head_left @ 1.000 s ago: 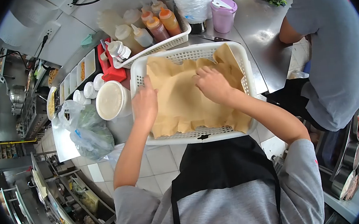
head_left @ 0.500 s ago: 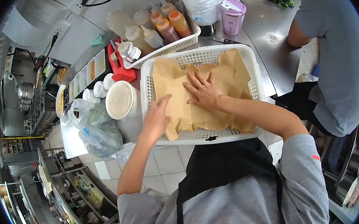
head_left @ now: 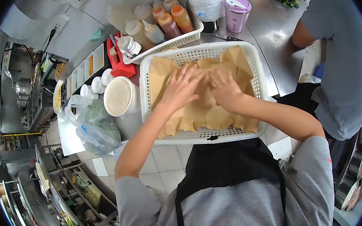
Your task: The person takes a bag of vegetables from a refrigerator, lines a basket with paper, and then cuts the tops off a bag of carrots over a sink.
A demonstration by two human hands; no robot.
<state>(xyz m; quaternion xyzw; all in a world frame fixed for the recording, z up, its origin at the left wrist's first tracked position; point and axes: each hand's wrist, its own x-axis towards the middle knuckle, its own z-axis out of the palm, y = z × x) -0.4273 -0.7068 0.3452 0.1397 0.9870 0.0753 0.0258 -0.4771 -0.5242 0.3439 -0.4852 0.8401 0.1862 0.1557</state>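
A white perforated plastic basket [head_left: 257,68] sits in front of me, lined with creased brown paper [head_left: 202,106] that rises up its sides. My left hand [head_left: 181,88] rests on the paper left of the middle, its fingers spread and pointing away from me. Close beside it, my right hand [head_left: 226,89] lies on the paper with fingers stretched out and slightly blurred. Neither hand holds anything. Whatever may be under the paper is hidden.
Left of the basket stand a lidded white tub [head_left: 118,97] and a plastic bag of greens [head_left: 97,129]. Squeeze bottles [head_left: 168,25] fill a white crate behind. A knife [head_left: 234,39] and a purple cup [head_left: 238,15] are at the back right. A co-worker [head_left: 341,54] stands at right.
My left hand has moved from the paper's left edge inward and away from me, opening its fingers. My right hand has shifted a little right and toward me.
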